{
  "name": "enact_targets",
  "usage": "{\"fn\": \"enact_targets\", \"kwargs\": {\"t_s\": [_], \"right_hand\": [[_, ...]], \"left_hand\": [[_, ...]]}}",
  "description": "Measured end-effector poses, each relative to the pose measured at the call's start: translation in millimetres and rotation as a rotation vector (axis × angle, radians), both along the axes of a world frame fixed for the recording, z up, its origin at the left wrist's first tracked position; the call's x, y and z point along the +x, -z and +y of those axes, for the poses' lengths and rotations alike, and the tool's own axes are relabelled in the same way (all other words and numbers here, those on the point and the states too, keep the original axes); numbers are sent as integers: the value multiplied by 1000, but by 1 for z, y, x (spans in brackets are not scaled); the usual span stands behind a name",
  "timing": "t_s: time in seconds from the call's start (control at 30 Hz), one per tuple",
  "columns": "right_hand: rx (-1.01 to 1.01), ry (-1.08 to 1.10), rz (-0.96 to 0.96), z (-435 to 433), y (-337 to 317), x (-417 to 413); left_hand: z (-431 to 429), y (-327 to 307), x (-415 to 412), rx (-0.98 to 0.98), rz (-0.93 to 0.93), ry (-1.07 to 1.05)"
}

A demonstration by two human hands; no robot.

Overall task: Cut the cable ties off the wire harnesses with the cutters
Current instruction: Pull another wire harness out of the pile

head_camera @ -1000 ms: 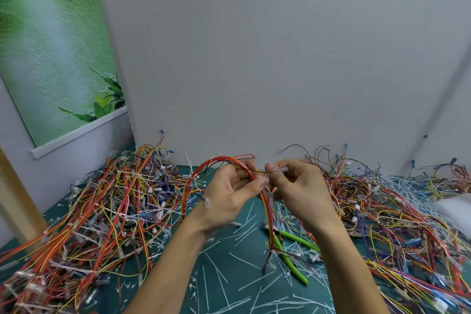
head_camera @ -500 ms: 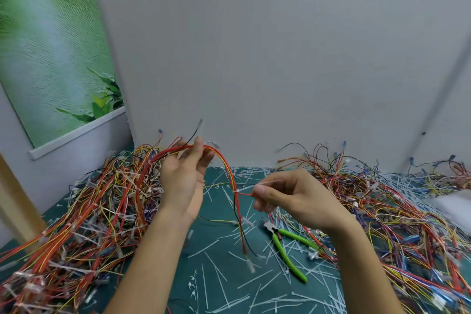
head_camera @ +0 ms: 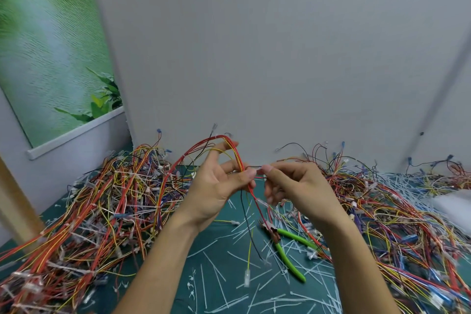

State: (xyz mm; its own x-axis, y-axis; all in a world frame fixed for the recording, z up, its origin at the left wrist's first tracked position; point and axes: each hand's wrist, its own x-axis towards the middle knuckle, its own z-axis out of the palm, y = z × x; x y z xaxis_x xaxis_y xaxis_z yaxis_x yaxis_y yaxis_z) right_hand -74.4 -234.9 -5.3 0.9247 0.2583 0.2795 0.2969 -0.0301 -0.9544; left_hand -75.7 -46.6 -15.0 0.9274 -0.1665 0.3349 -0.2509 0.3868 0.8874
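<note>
Above the green surface [head_camera: 219, 285], a looped red-and-yellow harness [head_camera: 193, 149] is gripped in the left hand [head_camera: 216, 191] and its pale cable tie [head_camera: 257, 168] is pinched by the right hand [head_camera: 303, 186]; green-handled cutters [head_camera: 289, 261] lie beneath. Hands held apart half a second ago are now brought together.
</note>
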Motion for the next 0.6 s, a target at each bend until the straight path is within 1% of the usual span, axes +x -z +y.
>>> {"fn": "enact_targets", "kwargs": {"t_s": [0.13, 0.33, 0.47, 0.6], "right_hand": [[18, 42, -30, 2, 1, 0], [18, 41, -52, 7, 3, 1], [-25, 117, -83, 15, 8, 3], [-33, 134, -105, 18, 8, 2]], "left_hand": [[-2, 0, -1, 12, -23, -13], [-3, 2, -1, 15, -51, 21], [-6, 6, 0, 32, -82, 53], [-7, 9, 1, 47, -92, 76]]}}
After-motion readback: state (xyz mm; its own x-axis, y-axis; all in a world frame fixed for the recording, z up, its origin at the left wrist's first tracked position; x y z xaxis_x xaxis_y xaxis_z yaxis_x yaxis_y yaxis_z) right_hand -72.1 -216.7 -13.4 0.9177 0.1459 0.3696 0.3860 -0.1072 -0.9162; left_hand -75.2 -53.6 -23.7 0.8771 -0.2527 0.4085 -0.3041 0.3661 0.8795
